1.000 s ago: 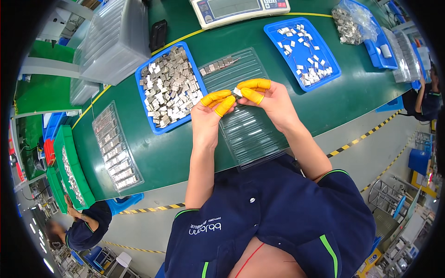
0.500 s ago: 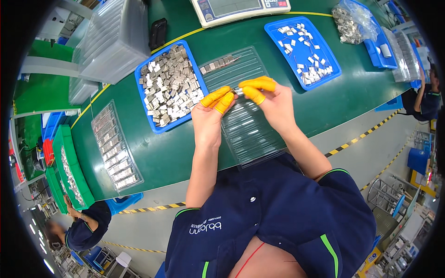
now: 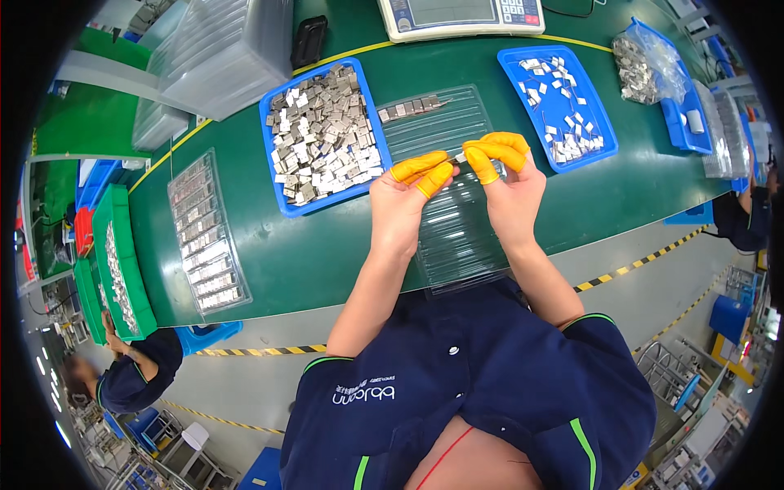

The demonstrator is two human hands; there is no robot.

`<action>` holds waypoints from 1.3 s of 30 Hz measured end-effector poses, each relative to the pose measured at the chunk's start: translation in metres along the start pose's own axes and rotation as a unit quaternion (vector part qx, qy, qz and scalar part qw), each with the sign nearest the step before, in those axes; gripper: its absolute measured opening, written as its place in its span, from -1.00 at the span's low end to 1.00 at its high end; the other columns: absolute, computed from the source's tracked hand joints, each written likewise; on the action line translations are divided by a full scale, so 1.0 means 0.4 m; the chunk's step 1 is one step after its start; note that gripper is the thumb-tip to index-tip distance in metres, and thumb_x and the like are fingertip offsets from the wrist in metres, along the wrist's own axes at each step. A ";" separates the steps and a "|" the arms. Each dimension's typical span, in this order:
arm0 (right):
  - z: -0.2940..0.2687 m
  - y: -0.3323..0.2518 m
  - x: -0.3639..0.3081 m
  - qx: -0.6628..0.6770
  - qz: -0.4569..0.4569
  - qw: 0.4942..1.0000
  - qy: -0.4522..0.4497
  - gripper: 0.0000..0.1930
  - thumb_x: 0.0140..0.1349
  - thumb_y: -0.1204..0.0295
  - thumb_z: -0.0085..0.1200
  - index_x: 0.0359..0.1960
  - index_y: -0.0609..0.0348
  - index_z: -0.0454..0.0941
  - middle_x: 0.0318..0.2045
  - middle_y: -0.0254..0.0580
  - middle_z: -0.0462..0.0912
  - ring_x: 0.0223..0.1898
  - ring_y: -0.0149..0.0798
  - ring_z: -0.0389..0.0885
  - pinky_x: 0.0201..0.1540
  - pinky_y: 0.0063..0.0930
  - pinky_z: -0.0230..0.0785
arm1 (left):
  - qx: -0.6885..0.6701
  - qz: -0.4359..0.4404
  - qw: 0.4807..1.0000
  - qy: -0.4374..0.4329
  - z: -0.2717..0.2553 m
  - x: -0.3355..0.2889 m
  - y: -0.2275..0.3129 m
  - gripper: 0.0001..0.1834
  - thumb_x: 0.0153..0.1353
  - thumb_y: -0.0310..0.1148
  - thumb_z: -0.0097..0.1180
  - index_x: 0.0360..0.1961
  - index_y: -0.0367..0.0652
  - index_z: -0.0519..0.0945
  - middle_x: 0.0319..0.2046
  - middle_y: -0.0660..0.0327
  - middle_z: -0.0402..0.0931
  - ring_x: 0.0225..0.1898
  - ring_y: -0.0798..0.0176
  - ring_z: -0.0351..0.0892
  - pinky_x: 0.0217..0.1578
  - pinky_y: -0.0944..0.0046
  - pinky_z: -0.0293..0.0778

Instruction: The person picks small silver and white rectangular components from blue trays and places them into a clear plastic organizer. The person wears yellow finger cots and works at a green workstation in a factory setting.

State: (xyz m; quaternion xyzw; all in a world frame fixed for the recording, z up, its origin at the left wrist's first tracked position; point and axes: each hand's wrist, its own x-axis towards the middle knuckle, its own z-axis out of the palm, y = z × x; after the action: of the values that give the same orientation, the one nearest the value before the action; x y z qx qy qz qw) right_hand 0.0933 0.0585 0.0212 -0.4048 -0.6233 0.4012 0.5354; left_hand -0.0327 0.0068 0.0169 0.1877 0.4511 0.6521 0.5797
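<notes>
Over a clear ribbed plastic tray (image 3: 457, 237), my left hand (image 3: 398, 204) and my right hand (image 3: 516, 196) meet, yellow covers on the thumbs and some fingers. Both hands are closed in a pinch around a small silver metal part (image 3: 460, 158); the fingertips hide most of it. A short row of similar metal parts (image 3: 412, 108) lies in the far end of the ribbed tray. Just left of it, a blue tray (image 3: 376, 114) is heaped with loose metal pieces. Beyond my right hand, another blue tray (image 3: 594, 102) holds scattered small white pieces with thin wires.
A filled clear tray (image 3: 204, 233) lies at the left. Stacked clear trays (image 3: 224, 57) and a scale (image 3: 457, 20) stand at the back. A bag of metal pieces (image 3: 641, 69) is at the far right. Another person (image 3: 143, 367) works by green bins (image 3: 131, 269).
My view has shifted, so the table and its trays appear farther right. Both hands still pinch the small part above the ribbed tray, with the fingers slightly rearranged.
</notes>
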 end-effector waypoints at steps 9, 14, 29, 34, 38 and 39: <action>-0.041 -0.007 -0.010 0.171 0.211 0.956 -0.108 -0.89 0.00 0.59 0.21 -0.39 0.29 0.61 -0.34 -0.29 0.58 -0.27 -0.43 0.51 -0.16 -0.55 0.35 | 0.069 -0.003 0.998 0.014 -0.007 -0.006 -0.007 -0.73 0.03 -0.58 0.20 -0.20 -0.44 0.55 -0.34 0.09 0.59 -0.33 0.30 0.58 -0.26 0.37 0.50; -0.063 0.022 0.005 0.327 0.332 0.861 -0.202 -0.79 0.08 0.50 0.18 -0.22 0.27 0.57 -0.29 -0.30 0.60 -0.30 -0.47 0.51 -0.19 -0.59 0.36 | 0.114 -0.024 0.991 -0.063 -0.028 0.000 0.019 -0.76 0.02 -0.58 0.20 -0.24 -0.43 0.56 -0.39 0.08 0.58 -0.41 0.29 0.56 -0.31 0.36 0.49; -0.052 -0.062 -0.001 0.231 0.230 0.937 -0.128 -0.84 0.06 0.59 0.18 -0.29 0.37 0.59 -0.32 -0.24 0.62 -0.29 -0.43 0.55 -0.17 -0.58 0.38 | -0.048 -0.010 0.988 -0.147 -0.002 0.003 0.019 -0.79 0.10 -0.54 0.15 -0.20 -0.36 0.55 -0.30 0.11 0.58 -0.34 0.31 0.58 -0.31 0.41 0.52; -0.020 -0.075 0.014 0.031 0.072 0.986 -0.145 -0.80 0.03 0.58 0.17 -0.25 0.21 0.64 -0.32 -0.23 0.65 -0.24 -0.36 0.55 -0.12 -0.54 0.35 | -0.113 0.015 0.993 -0.025 -0.004 0.009 -0.015 -0.79 0.11 -0.58 0.13 -0.20 -0.35 0.51 -0.30 0.10 0.58 -0.28 0.28 0.60 -0.23 0.38 0.56; -0.010 -0.061 0.002 -0.081 -0.022 0.986 -0.142 -0.77 -0.01 0.56 0.18 -0.26 0.08 0.65 -0.32 -0.19 0.65 -0.22 -0.25 0.54 -0.02 -0.41 0.30 | 0.033 0.067 0.997 -0.025 -0.038 0.013 -0.006 -0.77 0.11 -0.54 0.15 -0.19 -0.34 0.47 -0.27 0.10 0.56 -0.28 0.29 0.60 -0.23 0.39 0.53; -0.011 -0.054 -0.001 -0.124 -0.059 0.983 -0.123 -0.78 -0.01 0.56 0.18 -0.27 0.08 0.65 -0.32 -0.20 0.65 -0.22 -0.24 0.54 -0.01 -0.37 0.29 | 0.102 0.077 0.991 -0.032 -0.048 0.019 -0.005 -0.75 0.12 -0.54 0.14 -0.17 -0.35 0.46 -0.25 0.08 0.56 -0.27 0.29 0.60 -0.22 0.39 0.53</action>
State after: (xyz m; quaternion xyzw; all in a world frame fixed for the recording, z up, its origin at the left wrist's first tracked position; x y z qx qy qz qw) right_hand 0.0961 0.0510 0.0418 -0.3785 -0.7522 0.3352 0.4227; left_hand -0.0482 0.0066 0.0030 0.3010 0.4809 0.6387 0.5199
